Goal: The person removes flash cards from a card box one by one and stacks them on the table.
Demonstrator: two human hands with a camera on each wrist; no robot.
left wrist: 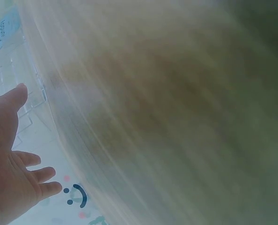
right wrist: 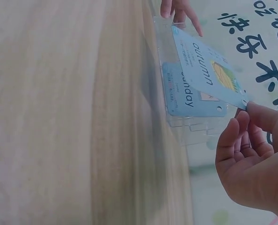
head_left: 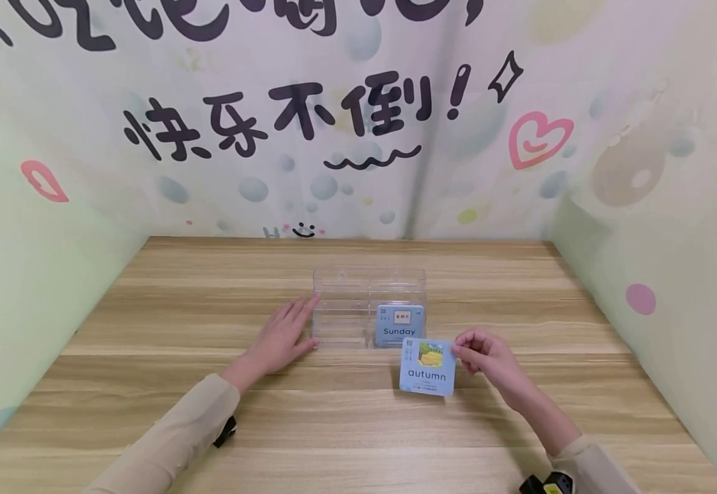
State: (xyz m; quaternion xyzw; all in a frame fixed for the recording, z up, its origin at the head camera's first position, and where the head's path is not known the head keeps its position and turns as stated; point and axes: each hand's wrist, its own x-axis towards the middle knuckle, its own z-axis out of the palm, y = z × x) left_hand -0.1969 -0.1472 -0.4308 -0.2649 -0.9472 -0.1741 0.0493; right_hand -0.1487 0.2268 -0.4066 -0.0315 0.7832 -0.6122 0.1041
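Between thumb and fingers, my right hand (head_left: 488,358) pinches the upper right corner of a light blue flashcard reading "autumn" (head_left: 427,376). In the head view this card is held in front of a clear plastic card rack (head_left: 341,322) with tiered slots in two columns. A blue "Sunday" flashcard (head_left: 400,331) leans in the rack's lower right slot; the right wrist view shows it partly behind the autumn card (right wrist: 204,70). With fingers extended, my left hand (head_left: 280,336) lies against the rack's left side, index fingertip and thumb tip at its edge.
The wood-grain table (head_left: 309,425) has a printed fabric backdrop (head_left: 241,178) along its far edge. Pale side walls (head_left: 661,226) flank it left and right. A black wrist device (head_left: 225,432) sits under the left sleeve (head_left: 179,436).
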